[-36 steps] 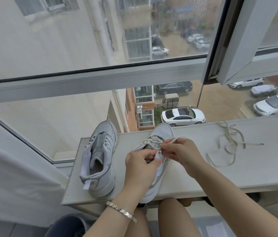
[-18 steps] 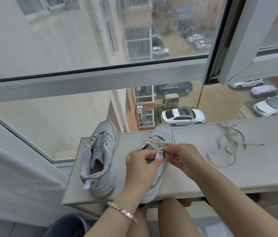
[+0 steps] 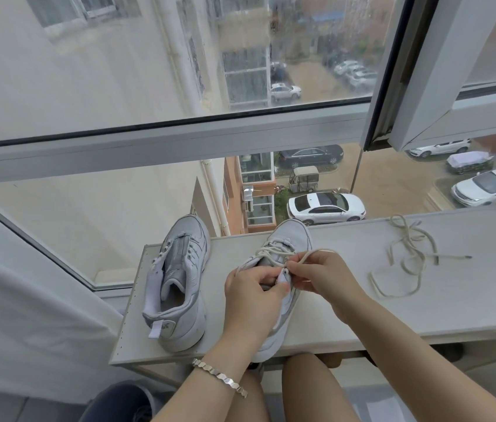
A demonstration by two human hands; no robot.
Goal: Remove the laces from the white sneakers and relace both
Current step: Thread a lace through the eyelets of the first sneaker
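Observation:
Two white sneakers stand on a pale shelf (image 3: 423, 306) by the window. The left sneaker (image 3: 176, 281) has no lace and its tongue lies open. The right sneaker (image 3: 289, 239) carries a cream lace (image 3: 271, 252) through its front eyelets. My left hand (image 3: 253, 296) grips this shoe's upper eyelet flap. My right hand (image 3: 323, 277) pinches the lace end at an eyelet just beside my left thumb; a loop of lace arcs over its fingers. A second loose lace (image 3: 408, 257) lies tangled on the shelf to the right.
The window glass rises directly behind the shelf, with an opened sash (image 3: 441, 86) at upper right. A white curtain (image 3: 21, 300) hangs at left. A dark round bin (image 3: 119, 403) sits below the shelf's left end. My knees are under the front edge.
My right hand has moved slightly back toward my left thumb, bringing the lace end to an eyelet. The shoes and the loose lace have not moved.

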